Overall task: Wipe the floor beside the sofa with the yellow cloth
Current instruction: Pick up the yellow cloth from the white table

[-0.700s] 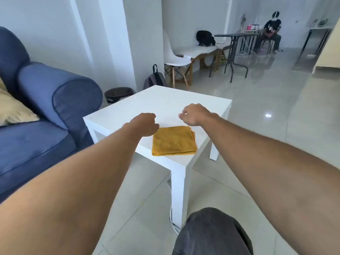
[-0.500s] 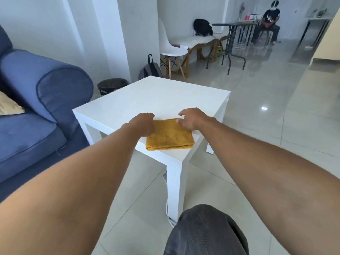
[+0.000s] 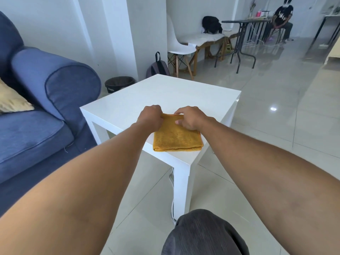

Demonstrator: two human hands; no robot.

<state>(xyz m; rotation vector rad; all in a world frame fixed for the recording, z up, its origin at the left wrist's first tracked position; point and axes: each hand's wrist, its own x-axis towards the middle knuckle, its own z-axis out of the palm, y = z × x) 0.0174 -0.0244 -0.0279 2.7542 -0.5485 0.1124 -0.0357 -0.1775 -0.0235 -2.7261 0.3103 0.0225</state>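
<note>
A folded yellow cloth (image 3: 176,139) lies flat near the front corner of a white side table (image 3: 165,94). My left hand (image 3: 150,117) pinches the cloth's far left corner. My right hand (image 3: 189,117) rests on the far right part, fingers curled onto the top fold. The blue sofa (image 3: 42,100) stands to the left of the table. Pale tiled floor (image 3: 147,190) runs between the sofa and the table.
A dark bin (image 3: 119,83) and a backpack (image 3: 158,68) sit by the white pillar behind the table. Farther back stand a white chair (image 3: 179,49), a bench, a black folding table (image 3: 242,34) and a seated person (image 3: 281,21). My knee (image 3: 202,234) shows at the bottom.
Both hands have come down from above the table onto the far edge of the cloth and closed on it. The cloth still lies on the table.
</note>
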